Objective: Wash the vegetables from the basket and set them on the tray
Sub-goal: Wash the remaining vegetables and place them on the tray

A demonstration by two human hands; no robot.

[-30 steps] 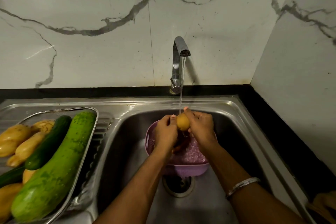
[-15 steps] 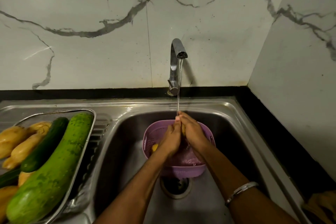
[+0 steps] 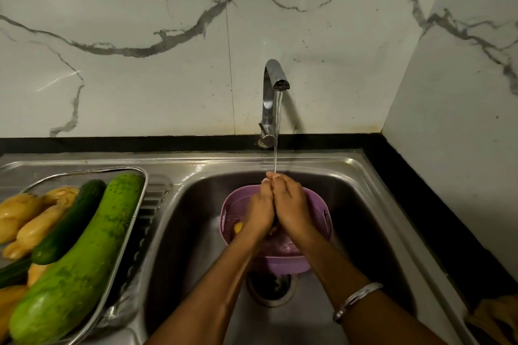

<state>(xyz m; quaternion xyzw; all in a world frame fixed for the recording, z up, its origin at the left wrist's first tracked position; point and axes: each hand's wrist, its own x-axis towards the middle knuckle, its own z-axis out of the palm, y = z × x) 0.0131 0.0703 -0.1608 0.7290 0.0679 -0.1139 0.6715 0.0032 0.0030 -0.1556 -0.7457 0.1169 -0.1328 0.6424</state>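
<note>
Together, left hand (image 3: 259,211), right hand (image 3: 291,209), fingers pressed (contents hidden), over basket (image 3: 322,206)

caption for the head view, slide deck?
Both hands pressed together under running steel tap, above purple plastic basket in sink.

Left hand (image 3: 259,211) and right hand (image 3: 291,209) pressed together palm to palm, fingertips up under the water stream (image 3: 276,143) from the tap (image 3: 270,98). Whatever lay between the palms stayed hidden. Purple basket (image 3: 322,214) directly beneath both hands, a yellow piece (image 3: 238,228) just left of the left wrist. Drain (image 3: 270,287) below the basket. Tray (image 3: 140,199) well left of the left hand, loaded with a pale green gourd (image 3: 81,258), a dark cucumber (image 3: 70,221) and yellow vegetables (image 3: 30,221). Metal bangle (image 3: 356,298) on the right forearm.
</note>
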